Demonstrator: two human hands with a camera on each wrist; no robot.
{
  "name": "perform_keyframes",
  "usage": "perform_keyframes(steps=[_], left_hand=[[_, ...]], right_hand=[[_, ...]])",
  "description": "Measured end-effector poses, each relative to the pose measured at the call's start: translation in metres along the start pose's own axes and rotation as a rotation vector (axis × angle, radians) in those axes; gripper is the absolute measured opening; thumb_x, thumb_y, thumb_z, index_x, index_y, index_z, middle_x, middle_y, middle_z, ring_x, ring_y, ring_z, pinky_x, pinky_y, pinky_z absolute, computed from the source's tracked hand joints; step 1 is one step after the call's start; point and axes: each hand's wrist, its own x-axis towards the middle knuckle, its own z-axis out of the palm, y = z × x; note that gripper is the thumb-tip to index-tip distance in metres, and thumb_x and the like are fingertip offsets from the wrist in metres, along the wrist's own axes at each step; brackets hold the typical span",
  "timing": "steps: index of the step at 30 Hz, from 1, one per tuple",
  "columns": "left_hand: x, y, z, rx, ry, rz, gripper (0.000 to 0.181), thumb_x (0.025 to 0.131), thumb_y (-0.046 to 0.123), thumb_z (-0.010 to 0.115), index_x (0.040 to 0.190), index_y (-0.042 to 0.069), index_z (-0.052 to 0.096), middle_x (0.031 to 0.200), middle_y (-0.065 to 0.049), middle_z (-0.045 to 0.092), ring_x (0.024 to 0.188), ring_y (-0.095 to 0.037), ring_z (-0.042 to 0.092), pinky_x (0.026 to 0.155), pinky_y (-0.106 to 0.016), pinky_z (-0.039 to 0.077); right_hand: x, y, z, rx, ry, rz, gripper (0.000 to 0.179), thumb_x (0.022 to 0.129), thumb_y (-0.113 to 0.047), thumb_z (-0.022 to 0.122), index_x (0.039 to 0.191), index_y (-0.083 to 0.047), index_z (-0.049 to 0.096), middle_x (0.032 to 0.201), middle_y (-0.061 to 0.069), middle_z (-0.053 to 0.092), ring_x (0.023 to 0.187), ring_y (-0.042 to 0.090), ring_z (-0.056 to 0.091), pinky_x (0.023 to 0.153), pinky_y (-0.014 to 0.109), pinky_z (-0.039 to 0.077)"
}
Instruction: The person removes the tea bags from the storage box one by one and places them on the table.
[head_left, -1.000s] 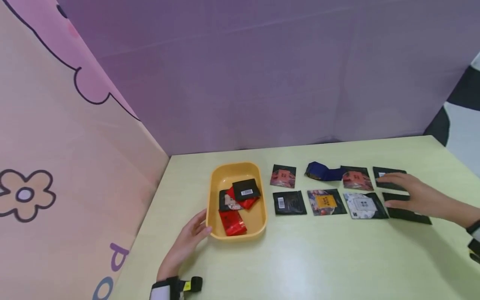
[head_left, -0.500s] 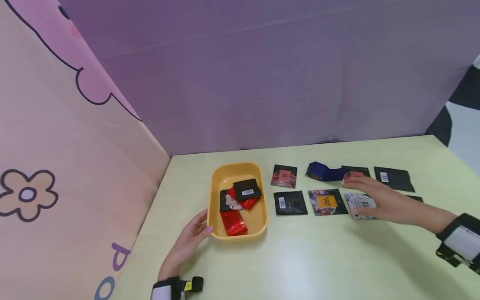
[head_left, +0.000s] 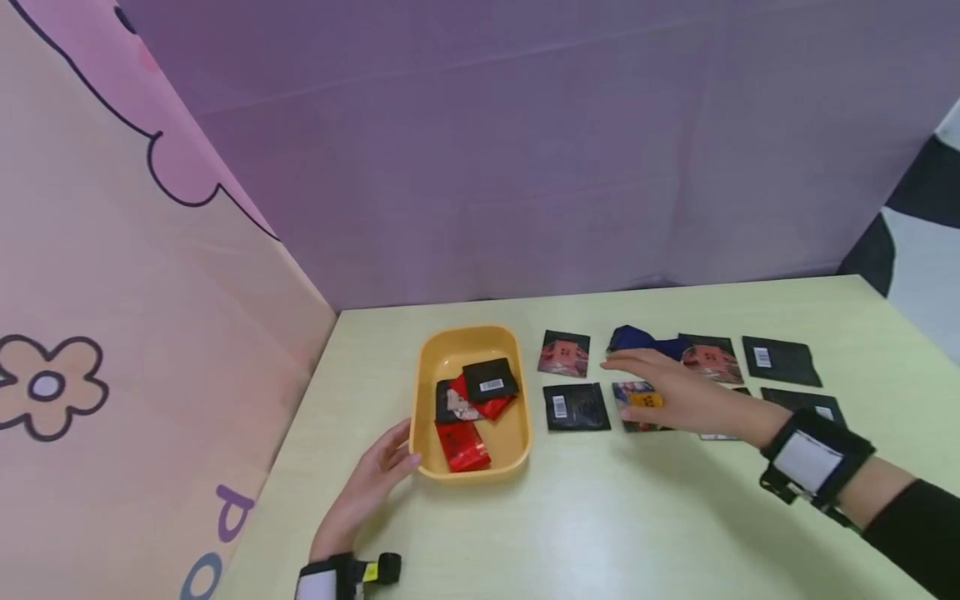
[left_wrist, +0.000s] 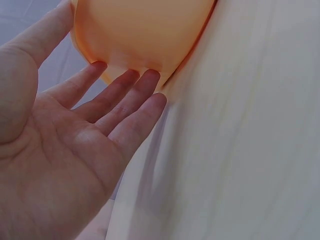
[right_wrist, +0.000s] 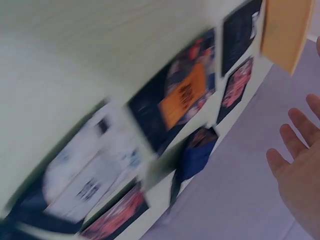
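My left hand (head_left: 373,483) rests its fingertips against the outer wall of a yellow plastic tray (head_left: 521,450), fingers nearly straight in the left wrist view. Inside the tray lie red packets (head_left: 463,447) and black ones (head_left: 491,379). Over the rows of flat packets hovers my right hand (head_left: 678,396), fingers spread and holding nothing. Beneath it is a packet with an orange label (right_wrist: 185,97), partly covered in the head view. Behind its fingers sits a crumpled dark blue packet (head_left: 630,337). A white floral packet (right_wrist: 90,185) is mostly hidden by the hand in the head view.
Left of the right hand are a red-label packet (head_left: 564,354) and a black packet (head_left: 576,407). To its right lie another red-label packet (head_left: 712,360) and black packets (head_left: 782,361). A purple cloth wall (head_left: 480,167) stands behind the pale table (head_left: 570,525).
My right hand has swept left across the packets, from the black ones at the right end to above the orange-label packet. My left hand and the tray have stayed in place.
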Motion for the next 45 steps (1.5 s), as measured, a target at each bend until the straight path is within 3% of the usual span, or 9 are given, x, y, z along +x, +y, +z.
perform_keyframes(steps=[7, 12, 16, 20, 26, 35, 42, 45], left_hand=[[-0.001, 0.0, 0.0, 0.011, 0.005, -0.013, 0.06, 0.097, 0.021, 0.066, 0.15, 0.009, 0.041, 0.153, -0.015, 0.041, 0.133, -0.037, 0.047, 0.105, -0.052, 0.043], [-0.001, 0.0, -0.001, 0.009, 0.007, -0.015, 0.06, 0.097, 0.02, 0.066, 0.15, 0.009, 0.041, 0.153, -0.016, 0.041, 0.133, -0.037, 0.047, 0.106, -0.052, 0.042], [0.0, 0.0, -0.002, 0.017, 0.012, -0.02, 0.06, 0.097, 0.02, 0.066, 0.15, 0.009, 0.04, 0.153, -0.015, 0.04, 0.133, -0.037, 0.047, 0.106, -0.053, 0.042], [0.0, -0.001, -0.002, 0.019, 0.014, -0.019, 0.06, 0.097, 0.019, 0.065, 0.151, 0.009, 0.04, 0.153, -0.016, 0.04, 0.133, -0.038, 0.047, 0.106, -0.053, 0.042], [0.0, 0.0, -0.003, 0.028, 0.01, -0.02, 0.059, 0.098, 0.019, 0.064, 0.151, 0.009, 0.04, 0.154, -0.016, 0.039, 0.134, -0.038, 0.046, 0.106, -0.053, 0.042], [-0.001, 0.002, -0.003, 0.028, 0.013, -0.037, 0.06, 0.097, 0.021, 0.065, 0.151, 0.01, 0.04, 0.154, -0.016, 0.039, 0.134, -0.037, 0.045, 0.106, -0.053, 0.042], [0.002, -0.003, -0.002, -0.008, -0.008, -0.017, 0.058, 0.098, 0.017, 0.063, 0.151, 0.01, 0.04, 0.154, -0.013, 0.04, 0.134, -0.035, 0.046, 0.108, -0.051, 0.04], [0.002, -0.003, -0.001, 0.006, 0.0, -0.019, 0.058, 0.098, 0.017, 0.064, 0.15, 0.01, 0.04, 0.154, -0.014, 0.04, 0.134, -0.036, 0.046, 0.108, -0.051, 0.04]], right_hand=[[0.034, -0.023, 0.011, 0.051, -0.009, -0.059, 0.069, 0.091, -0.031, 0.074, 0.149, -0.013, 0.043, 0.152, 0.012, 0.04, 0.139, 0.036, 0.036, 0.107, 0.062, 0.036], [0.061, -0.042, 0.014, 0.061, -0.049, -0.106, 0.069, 0.091, -0.037, 0.072, 0.149, -0.014, 0.043, 0.153, 0.007, 0.039, 0.136, 0.029, 0.04, 0.108, 0.055, 0.038], [0.082, -0.064, 0.012, 0.007, -0.117, -0.1, 0.072, 0.091, -0.04, 0.072, 0.151, -0.015, 0.042, 0.155, 0.006, 0.037, 0.14, 0.028, 0.035, 0.112, 0.052, 0.034], [0.102, -0.085, 0.013, -0.066, -0.19, -0.044, 0.073, 0.09, -0.04, 0.073, 0.152, -0.018, 0.04, 0.157, 0.007, 0.035, 0.143, 0.029, 0.031, 0.115, 0.052, 0.03], [0.128, -0.1, 0.022, -0.15, -0.278, -0.022, 0.072, 0.09, -0.037, 0.073, 0.151, -0.016, 0.042, 0.153, 0.007, 0.041, 0.141, 0.028, 0.036, 0.116, 0.048, 0.029], [0.15, -0.112, 0.045, -0.389, -0.363, -0.081, 0.069, 0.093, -0.04, 0.069, 0.149, -0.009, 0.043, 0.153, 0.01, 0.042, 0.14, 0.025, 0.037, 0.118, 0.038, 0.026], [0.159, -0.116, 0.065, -0.439, -0.378, -0.039, 0.071, 0.09, -0.041, 0.072, 0.147, -0.007, 0.045, 0.143, 0.007, 0.052, 0.128, 0.022, 0.049, 0.112, 0.036, 0.037], [0.162, -0.118, 0.072, -0.385, -0.395, 0.003, 0.069, 0.092, -0.038, 0.071, 0.146, -0.006, 0.045, 0.138, 0.008, 0.054, 0.121, 0.021, 0.052, 0.11, 0.035, 0.039]])
